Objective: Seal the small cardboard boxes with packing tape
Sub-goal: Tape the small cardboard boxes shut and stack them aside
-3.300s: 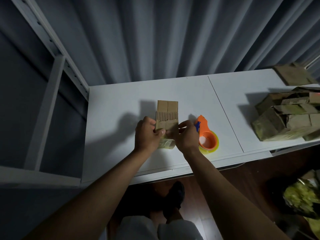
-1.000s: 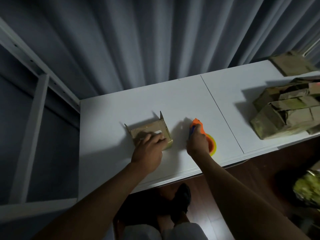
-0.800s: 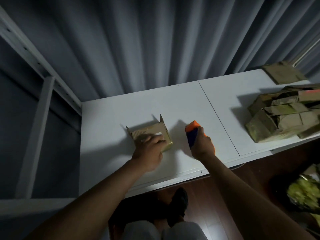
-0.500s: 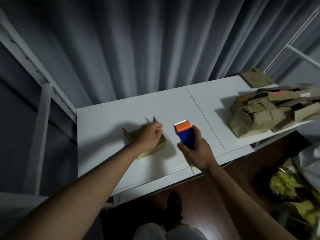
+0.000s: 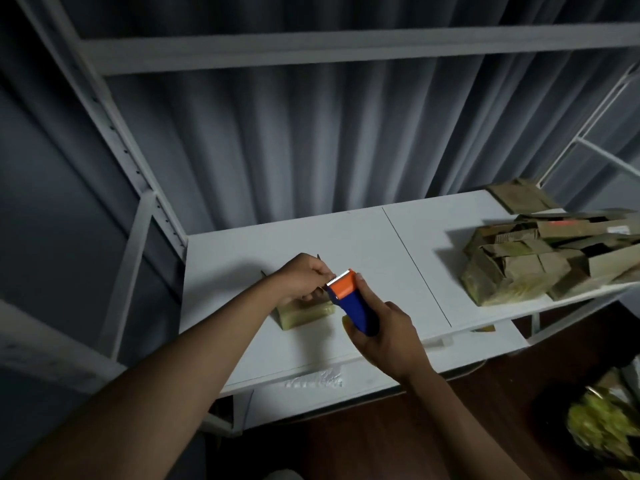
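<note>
Cardboard of a small box [image 5: 306, 311] is seen on the white table [image 5: 363, 237] directly beneath the left hand [image 5: 303, 278], its contents hidden by that hand, while a heap of flattened boxes [image 5: 540, 258] is piled well off to the right of both hands. The blue and orange tape dispenser [image 5: 349, 301] is gripped by the right hand [image 5: 388, 337], its toothed edge raised towards the left hand. The left fingers are curled and pinched together just at that edge; whether tape is held cannot be told.
</note>
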